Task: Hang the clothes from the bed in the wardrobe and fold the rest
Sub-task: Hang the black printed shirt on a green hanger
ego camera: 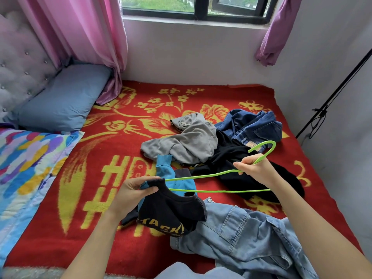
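My right hand (254, 170) grips a lime green hanger (221, 191) near its hook, held level above the bed. The hanger's left end is tucked into a black and blue shirt with yellow letters (171, 210), which my left hand (134, 188) pinches at its edge. On the red and yellow blanket (100, 198) lie a grey hoodie (191, 141), a black garment (241, 164), dark blue jeans (253, 125) and a light denim garment (251, 238).
A blue pillow (64, 99) and a colourful quilt (26, 168) lie at the left by the padded headboard (18, 63). Pink curtains (84, 33) hang beside the window (197, 9). A black rod with a cable (330, 97) leans at the right wall.
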A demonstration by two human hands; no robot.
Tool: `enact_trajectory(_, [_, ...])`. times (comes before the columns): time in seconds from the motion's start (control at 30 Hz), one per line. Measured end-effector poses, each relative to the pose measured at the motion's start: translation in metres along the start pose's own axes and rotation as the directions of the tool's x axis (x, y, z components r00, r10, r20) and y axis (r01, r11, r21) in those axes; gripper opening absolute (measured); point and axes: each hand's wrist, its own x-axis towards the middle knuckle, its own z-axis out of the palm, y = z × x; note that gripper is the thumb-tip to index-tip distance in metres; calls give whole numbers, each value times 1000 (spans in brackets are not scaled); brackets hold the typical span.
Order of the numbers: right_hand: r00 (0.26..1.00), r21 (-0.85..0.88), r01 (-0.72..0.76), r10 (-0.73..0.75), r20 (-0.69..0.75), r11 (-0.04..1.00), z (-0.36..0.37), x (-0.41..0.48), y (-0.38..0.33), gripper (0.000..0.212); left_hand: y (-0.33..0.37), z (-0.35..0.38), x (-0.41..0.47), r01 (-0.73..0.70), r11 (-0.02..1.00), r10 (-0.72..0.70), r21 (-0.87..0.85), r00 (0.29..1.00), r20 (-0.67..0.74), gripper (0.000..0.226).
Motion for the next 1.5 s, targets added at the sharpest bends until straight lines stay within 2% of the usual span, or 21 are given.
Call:
enact_trajectory(0.13, [1000,-13,2,-1,27,1000,4,3,-4,37,7,5,-1,-66,967,62,248,998,24,32])
enact_trajectory(0.2, [1000,-4,15,-15,27,1000,4,4,-8,38,14,7,1,-110,890,103,443,994,41,27])
enact_trajectory(0.27, [998,-12,45,-45,32,999,7,6,-16,37,22,12,3,-219,718,192,661,975,114,24])
enact_trajectory(0.33, [997,-22,79,-79,28,997,16,7,-27,37,33,23,4,-369,447,353,815,910,219,22])
enact_trajectory(0.4, [997,-17,72,-73,-39,997,32,6,-37,41,40,39,6,-466,216,484,858,814,320,24])
enact_trajectory(0.43, [995,7,46,-45,-92,999,41,4,-42,44,43,49,7,-488,162,531,858,776,341,25])
enact_trajectory(0.57, [969,222,-33,86,-233,974,77,-9,-54,58,52,85,15,-550,78,621,832,680,391,29])
enact_trajectory(0.7, [934,571,-15,215,-285,821,74,-7,-56,60,69,103,24,-535,1,646,845,645,408,42])
enact_trajectory(0.8, [904,686,-24,309,-296,727,59,-4,-48,60,78,87,29,-426,-68,685,902,637,353,55])
enact_trajectory(0.87, [893,712,-15,329,-307,702,47,-5,-39,58,81,63,33,-322,78,709,944,683,175,64])
enact_trajectory(0.9, [890,715,-10,333,-312,699,41,-6,-36,56,84,47,39,-273,256,656,927,754,41,70])
enact_trajectory(0.97, [884,714,1,333,-328,700,29,-6,-32,52,92,21,47,-172,693,353,700,928,-122,84])
enact_trajectory(1.0, [884,713,9,328,-333,701,25,-6,-31,50,94,12,53,-116,851,188,512,978,-90,90])
enact_trajectory(1.03, [889,714,15,317,-329,700,21,-6,-30,50,92,7,56,-52,932,61,359,998,-12,83])
enact_trajectory(1.13, [925,716,38,246,-289,697,11,-6,-30,56,85,6,64,-15,937,-55,348,980,189,29])
enact_trajectory(1.17, [936,714,38,225,-270,700,8,-5,-31,59,83,6,69,8,937,-94,349,969,230,26])
enact_trajectory(1.23, [952,718,32,198,-235,696,1,-4,-32,62,89,10,74,78,916,-220,394,919,328,38])
enact_trajectory(1.33, [951,727,54,187,-247,685,-13,-3,-30,60,94,27,79,107,805,-392,584,835,387,20])
enact_trajectory(1.4, [949,721,70,177,-261,689,-19,-4,-27,60,92,39,77,-75,676,-448,733,749,489,44])
enact_trajectory(1.43, [949,719,72,173,-262,691,-22,-5,-24,61,92,44,74,-73,657,-493,751,711,501,57])
enact_trajectory(1.5, [950,713,61,178,-256,698,-24,-7,-17,62,96,56,70,-114,569,-548,815,686,479,56])
